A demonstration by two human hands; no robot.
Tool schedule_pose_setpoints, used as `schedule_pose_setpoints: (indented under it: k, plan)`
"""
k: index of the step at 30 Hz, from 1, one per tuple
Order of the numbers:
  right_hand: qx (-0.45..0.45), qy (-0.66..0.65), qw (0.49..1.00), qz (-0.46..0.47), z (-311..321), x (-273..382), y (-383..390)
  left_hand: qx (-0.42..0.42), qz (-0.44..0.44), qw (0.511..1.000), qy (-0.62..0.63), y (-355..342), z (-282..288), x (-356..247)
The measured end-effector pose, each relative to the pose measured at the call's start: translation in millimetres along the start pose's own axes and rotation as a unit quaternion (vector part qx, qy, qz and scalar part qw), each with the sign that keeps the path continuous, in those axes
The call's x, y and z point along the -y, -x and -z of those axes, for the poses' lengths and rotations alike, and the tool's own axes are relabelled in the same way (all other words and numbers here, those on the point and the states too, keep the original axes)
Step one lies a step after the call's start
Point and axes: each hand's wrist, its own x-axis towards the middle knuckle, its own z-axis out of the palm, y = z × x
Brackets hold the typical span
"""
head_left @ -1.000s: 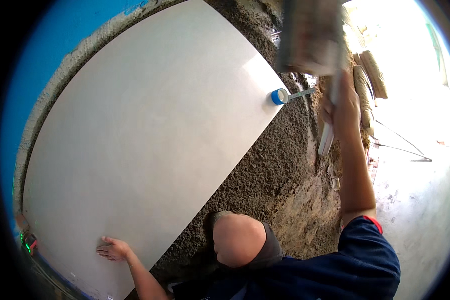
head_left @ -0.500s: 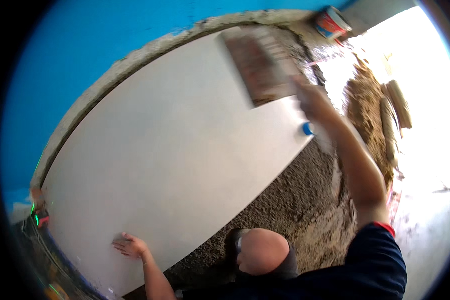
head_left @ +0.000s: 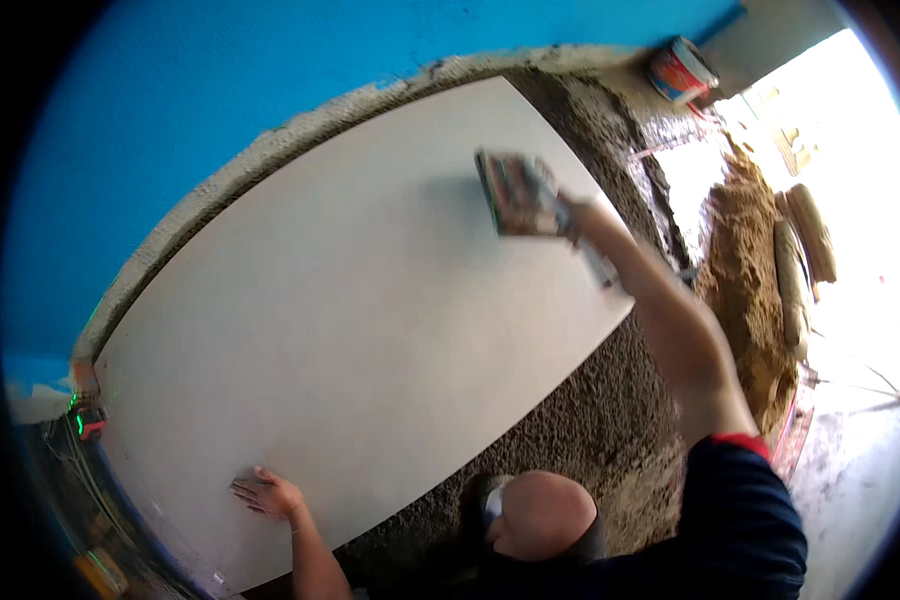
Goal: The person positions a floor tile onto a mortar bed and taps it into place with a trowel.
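Observation:
A large pale tile (head_left: 340, 300) lies on a bed of dark, wet mortar (head_left: 610, 400). My left hand (head_left: 268, 493) rests flat on its near left part, fingers spread, holding nothing. Over the far right part, my right hand (head_left: 582, 215) grips the handle of a flat rectangular hand float (head_left: 505, 195). The float is tilted and its face looks smeared brown. A shadow falls on the tile beside it; whether the float touches the surface I cannot tell. Motion blurs the right hand, and the forearm covers part of the tile's right edge.
A blue wall (head_left: 220, 90) with a rough grey lower edge curves behind the tile. At the far right are a bucket (head_left: 682, 70), a heap of sandy material (head_left: 745, 290) and rolled bundles (head_left: 800, 260). A small device with green light (head_left: 90, 422) sits left. My bare knee (head_left: 545, 515) is near the mortar.
The float has come down from a raised position near the far right edge, lower over the tile. The left hand stays in place on the tile. The view has shifted slightly.

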Motion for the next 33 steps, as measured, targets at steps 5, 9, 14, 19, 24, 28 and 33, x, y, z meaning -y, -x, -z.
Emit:
schedule_pose_setpoints:
  k: [5, 9, 14, 19, 24, 28, 33]
  plan:
    - [-0.113, -0.154, 0.98, 0.052, 157, 18, 54, 0.012, 0.002, 1.0, -0.013, -1, -7, 4]
    - [-0.35, -0.015, 0.907, 0.235, 140, -61, 72, 0.0, 0.005, 0.999, -0.033, -3, -13, 2]
    - [-0.072, -0.184, 0.972, -0.131, -31, -110, -13, 0.017, 0.002, 0.999, -0.039, -2, -3, 0]
    - [0.025, -0.014, 0.999, -0.033, 47, -8, -49, 0.048, 0.022, 0.998, -0.037, -2, 3, -4]
    - [-0.219, -0.053, 0.974, 0.027, 196, 43, 24, 0.021, 0.024, 0.998, -0.057, -3, -9, 0]
    - [-0.321, -0.096, 0.907, 0.256, 149, -1, 44, 0.005, 0.001, 0.996, -0.087, -6, -17, 7]
    - [-0.101, -0.119, 0.988, -0.02, -45, -45, -31, -0.005, -0.001, 0.996, -0.086, -6, -16, 8]
